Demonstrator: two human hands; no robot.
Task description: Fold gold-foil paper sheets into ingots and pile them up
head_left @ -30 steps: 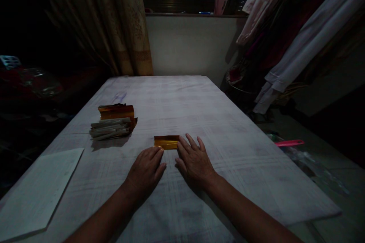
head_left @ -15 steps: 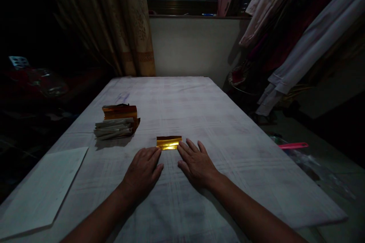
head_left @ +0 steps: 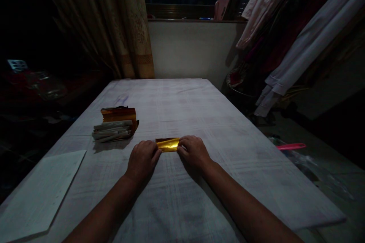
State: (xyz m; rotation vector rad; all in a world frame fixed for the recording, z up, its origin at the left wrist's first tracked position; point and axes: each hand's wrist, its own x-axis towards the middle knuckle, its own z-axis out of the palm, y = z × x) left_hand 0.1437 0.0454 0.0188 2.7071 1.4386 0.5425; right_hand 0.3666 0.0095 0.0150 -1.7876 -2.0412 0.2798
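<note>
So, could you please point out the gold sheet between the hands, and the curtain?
Gold sheet (head_left: 167, 145): head view, middle of its shiny face.
Curtain (head_left: 121, 22): head view, middle of its hanging folds.

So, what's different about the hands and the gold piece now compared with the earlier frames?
The right hand, earlier flat with fingers spread, has curled and now appears to pinch the right end of the gold piece. The left hand has drawn its thumb up to the left end, apparently gripping it. The folded stack and white sheet stayed put.
</note>
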